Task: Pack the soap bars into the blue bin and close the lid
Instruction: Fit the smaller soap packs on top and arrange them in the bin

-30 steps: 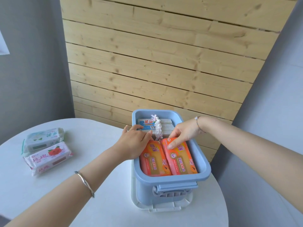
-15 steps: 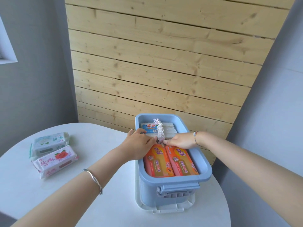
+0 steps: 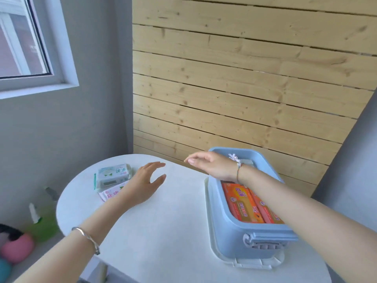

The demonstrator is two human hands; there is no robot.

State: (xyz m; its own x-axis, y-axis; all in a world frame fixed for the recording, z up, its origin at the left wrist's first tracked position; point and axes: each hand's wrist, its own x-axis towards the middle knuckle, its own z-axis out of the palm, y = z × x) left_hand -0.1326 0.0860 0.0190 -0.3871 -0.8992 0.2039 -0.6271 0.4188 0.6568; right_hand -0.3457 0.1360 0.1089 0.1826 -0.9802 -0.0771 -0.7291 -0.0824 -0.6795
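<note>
Step in hand, as I read it: fetch the last two packs from the far-left edge of the worktop (image 3: 163, 231). The left hand (image 3: 145, 185) hovers open, fingers spread, partly over the pink pack (image 3: 110, 194), holding nothing. The right hand (image 3: 212, 164) is open too, flat and palm down, empty, above the worktop just left of the blue bin (image 3: 234, 242) w/ its wrist over the bin's far-left rim.

To do it well: the left hand should drop straight onto the pink pack and pinch it across the short sides. The film wrap looks slick, so a firm grip, not fingertips only. The right hand has further to go for the green-white pack (image 3: 113, 176), which lies just beyond the pink one at the worktop's far-left edge. It's prob. easier to take them one per hand than to stack them.

The bin stands at the worktop's right edge, open. Two orange bars (image 3: 241, 203) lie flat side by side in its near half and pale packs show at the far end, so the new ones will likely go on top (room looks tight, can't tell the depth). The white lid (image 3: 240, 262) sits under the bin, i.e. the bin must come off it before closing.
</note>
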